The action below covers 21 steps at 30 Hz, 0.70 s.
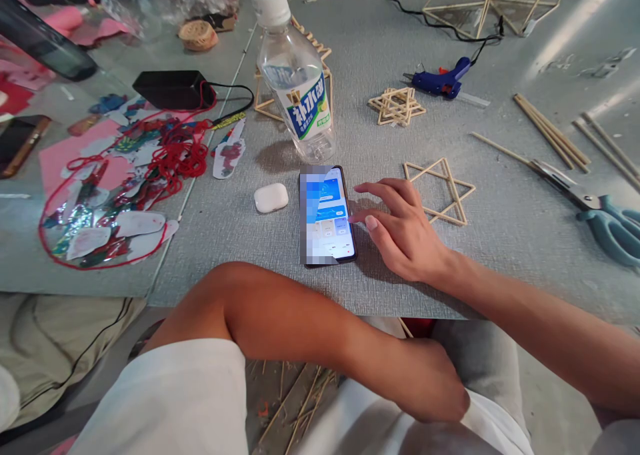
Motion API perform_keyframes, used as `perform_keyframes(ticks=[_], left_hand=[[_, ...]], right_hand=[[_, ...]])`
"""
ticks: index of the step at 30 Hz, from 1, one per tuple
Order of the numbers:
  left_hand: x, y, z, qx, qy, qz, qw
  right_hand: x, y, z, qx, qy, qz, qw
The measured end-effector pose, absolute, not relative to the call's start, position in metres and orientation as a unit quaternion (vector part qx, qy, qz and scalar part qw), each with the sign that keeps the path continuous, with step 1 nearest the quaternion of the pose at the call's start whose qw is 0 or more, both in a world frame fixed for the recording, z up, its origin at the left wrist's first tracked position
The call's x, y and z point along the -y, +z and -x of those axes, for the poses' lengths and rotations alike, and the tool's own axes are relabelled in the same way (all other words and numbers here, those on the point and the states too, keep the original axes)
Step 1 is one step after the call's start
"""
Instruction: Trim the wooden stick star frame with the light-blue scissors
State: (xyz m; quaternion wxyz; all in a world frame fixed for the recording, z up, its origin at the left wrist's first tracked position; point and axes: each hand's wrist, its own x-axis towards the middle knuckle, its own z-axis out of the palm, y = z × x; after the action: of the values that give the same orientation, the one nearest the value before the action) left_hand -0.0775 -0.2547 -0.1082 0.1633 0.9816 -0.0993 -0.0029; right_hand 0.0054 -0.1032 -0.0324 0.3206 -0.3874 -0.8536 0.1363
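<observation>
My right hand [407, 231] hovers at the right edge of a smartphone [330, 218], fingers apart and slightly bent, holding nothing. The phone lies flat with its screen lit in blue and white, part of it blurred out. Across my lap rests my left forearm; my left hand [433, 381] is turned down at its end, and its fingers are hidden. Left of the phone sits a white earbud case [271, 197]. Just beyond my right hand lies a flat star of thin sticks [453, 181]. A clear plastic bottle [300, 81] with a white cap stands behind the phone.
Farther back are a stacked stick star [397, 106] and a blue glue gun [443, 80]. Scissors [590, 201] and loose sticks [553, 131] lie at the right. Red string [180, 151], painted scraps [143, 223] and a black box [173, 90] occupy the left.
</observation>
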Motion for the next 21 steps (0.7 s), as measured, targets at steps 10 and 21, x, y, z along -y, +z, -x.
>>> perform_keyframes(ticks=[10,21], left_hand=[[0.248,-0.092,0.081,0.104,-0.042,-0.982,0.155],[0.252,-0.103,0.08,0.097,-0.013,-0.985,0.143]], right_hand=[[0.103,-0.034,-0.005,0.857,0.128,0.385,0.318],[0.104,-0.034,-0.005,0.854,0.122,0.385,0.329]])
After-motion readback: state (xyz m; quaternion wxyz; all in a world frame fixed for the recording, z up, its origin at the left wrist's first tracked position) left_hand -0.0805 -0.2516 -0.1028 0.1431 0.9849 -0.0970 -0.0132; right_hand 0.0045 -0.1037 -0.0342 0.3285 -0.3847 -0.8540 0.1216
